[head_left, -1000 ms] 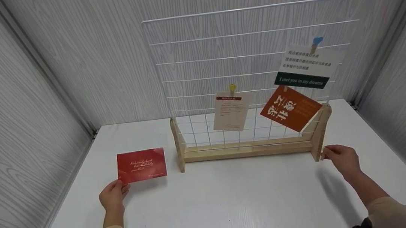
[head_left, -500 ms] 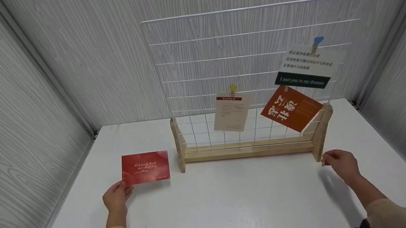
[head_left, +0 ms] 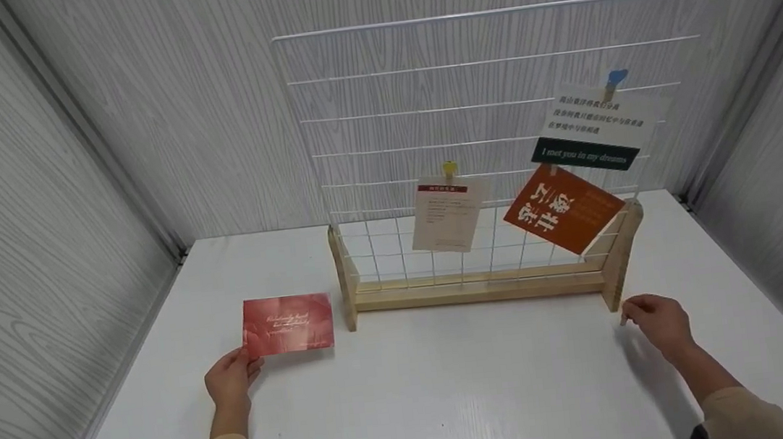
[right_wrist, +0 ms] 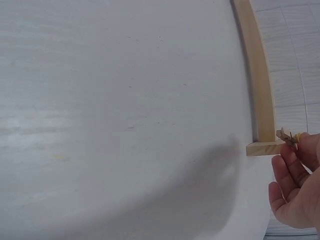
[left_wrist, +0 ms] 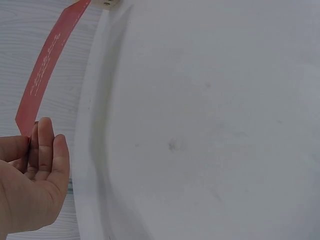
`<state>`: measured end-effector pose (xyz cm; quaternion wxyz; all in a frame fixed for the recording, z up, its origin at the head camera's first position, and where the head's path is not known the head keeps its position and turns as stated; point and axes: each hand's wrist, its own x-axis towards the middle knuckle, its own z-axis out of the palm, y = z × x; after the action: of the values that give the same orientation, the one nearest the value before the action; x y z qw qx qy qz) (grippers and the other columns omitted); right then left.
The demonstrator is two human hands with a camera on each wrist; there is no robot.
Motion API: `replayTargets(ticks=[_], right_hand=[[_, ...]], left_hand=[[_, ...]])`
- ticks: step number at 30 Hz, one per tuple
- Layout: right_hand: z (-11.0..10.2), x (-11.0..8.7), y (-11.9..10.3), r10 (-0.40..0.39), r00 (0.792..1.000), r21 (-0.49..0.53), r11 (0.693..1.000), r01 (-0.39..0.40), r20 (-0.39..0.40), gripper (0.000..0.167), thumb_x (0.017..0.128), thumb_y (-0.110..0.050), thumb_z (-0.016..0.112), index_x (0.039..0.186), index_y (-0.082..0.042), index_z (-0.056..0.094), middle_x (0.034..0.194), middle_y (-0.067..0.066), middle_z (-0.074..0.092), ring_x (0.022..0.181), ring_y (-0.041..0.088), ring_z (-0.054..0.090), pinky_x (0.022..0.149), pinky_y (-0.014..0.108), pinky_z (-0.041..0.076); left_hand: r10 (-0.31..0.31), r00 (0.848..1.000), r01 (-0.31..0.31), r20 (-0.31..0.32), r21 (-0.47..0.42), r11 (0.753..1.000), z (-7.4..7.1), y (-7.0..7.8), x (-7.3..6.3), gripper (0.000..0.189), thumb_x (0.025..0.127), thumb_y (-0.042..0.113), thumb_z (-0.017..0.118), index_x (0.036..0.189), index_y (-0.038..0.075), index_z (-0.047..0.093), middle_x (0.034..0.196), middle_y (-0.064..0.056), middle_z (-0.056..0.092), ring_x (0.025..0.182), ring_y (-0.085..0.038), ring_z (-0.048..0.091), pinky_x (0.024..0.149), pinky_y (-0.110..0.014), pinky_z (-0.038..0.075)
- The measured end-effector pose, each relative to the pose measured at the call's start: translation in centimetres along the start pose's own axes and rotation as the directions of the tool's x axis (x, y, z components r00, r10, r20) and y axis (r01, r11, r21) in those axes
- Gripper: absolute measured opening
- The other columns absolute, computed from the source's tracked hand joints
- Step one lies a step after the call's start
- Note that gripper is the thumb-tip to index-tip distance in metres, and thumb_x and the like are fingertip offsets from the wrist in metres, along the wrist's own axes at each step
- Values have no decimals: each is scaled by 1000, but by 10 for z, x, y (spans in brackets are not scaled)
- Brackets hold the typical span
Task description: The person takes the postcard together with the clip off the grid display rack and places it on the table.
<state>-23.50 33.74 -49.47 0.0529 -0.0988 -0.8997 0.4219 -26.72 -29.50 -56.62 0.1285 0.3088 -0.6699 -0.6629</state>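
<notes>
My left hand [head_left: 228, 382] pinches a red card [head_left: 288, 325] by its lower left corner, holding it up over the table left of the rack. White script runs across the card, which looks slightly bent in the left wrist view [left_wrist: 47, 70]. Between thumb and fingertips, my right hand [head_left: 661, 322] pinches a small wooden clothespin [right_wrist: 286, 136] with a bit of yellow on it. That hand is beside the right foot of a white wire grid rack [head_left: 384, 151] with a wooden base [head_left: 479, 296].
A beige card [head_left: 447, 217] hangs from the grid by a yellow-topped clip [head_left: 449, 168]. At right hang a white and green card [head_left: 593, 125] under a blue-topped clip [head_left: 615, 82] and a tilted orange card [head_left: 565, 208]. Grey wood-grain panels surround the white table [head_left: 438, 389].
My left hand has moved slightly right with the red card, which now catches more glare. My right hand has come down a little toward me with the clothespin.
</notes>
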Motion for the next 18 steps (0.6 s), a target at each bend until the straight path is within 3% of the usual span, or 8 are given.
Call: replayTargets(ticks=[10,18], right_hand=[[2,1,7,-29,1000,-67,997,29,0,31,87,-15,47,102,12,55,81,10,61,75,21,55,60,27,42],[4,1,10,-7,1000,-97,995,8,5,29,87,-13,47,99,11,56,79,10,61,71,20,52,57,27,41]], left_hand=[[61,998,-61,1,-23,998,4,-4,-2,29,88,19,51,109,-2,53,88,-11,60,72,-13,61,64,-21,48],[22,999,-21,37,-17,1000,3,9,-15,32,88,18,50,112,-3,51,85,-7,60,70,-10,60,65,-20,48]])
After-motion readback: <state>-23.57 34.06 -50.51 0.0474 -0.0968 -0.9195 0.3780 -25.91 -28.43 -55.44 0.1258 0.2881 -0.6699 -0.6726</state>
